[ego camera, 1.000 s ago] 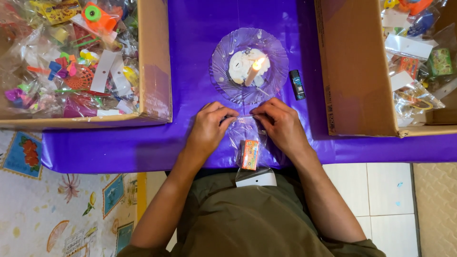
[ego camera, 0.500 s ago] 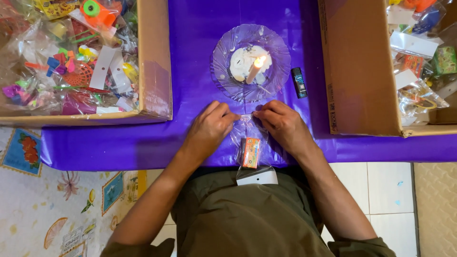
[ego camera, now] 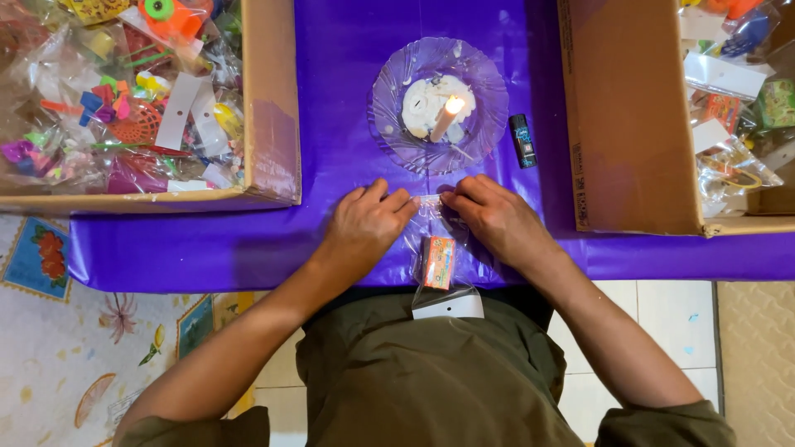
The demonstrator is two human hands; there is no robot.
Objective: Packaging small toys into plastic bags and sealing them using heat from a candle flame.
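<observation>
- Left hand (ego camera: 364,228) and right hand (ego camera: 497,219) pinch the far end of a clear bag (ego camera: 439,248) between narrow fingers.
- Bag lies on the purple table (ego camera: 331,165), near edge, orange box (ego camera: 438,262) inside.
- Lit candle (ego camera: 447,116) on glass plate (ego camera: 397,124) just beyond.

- A clear plastic bag (ego camera: 437,248) lies flat on the purple table covering, its far edge pinched between the fingertips of the left hand (ego camera: 364,228) and the right hand (ego camera: 497,219).
- Inside it sits a small orange packet (ego camera: 438,262), upright to the camera.
- A white card header (ego camera: 448,307) caps the bag's near end, overhanging the table edge at the person's waist.
</observation>
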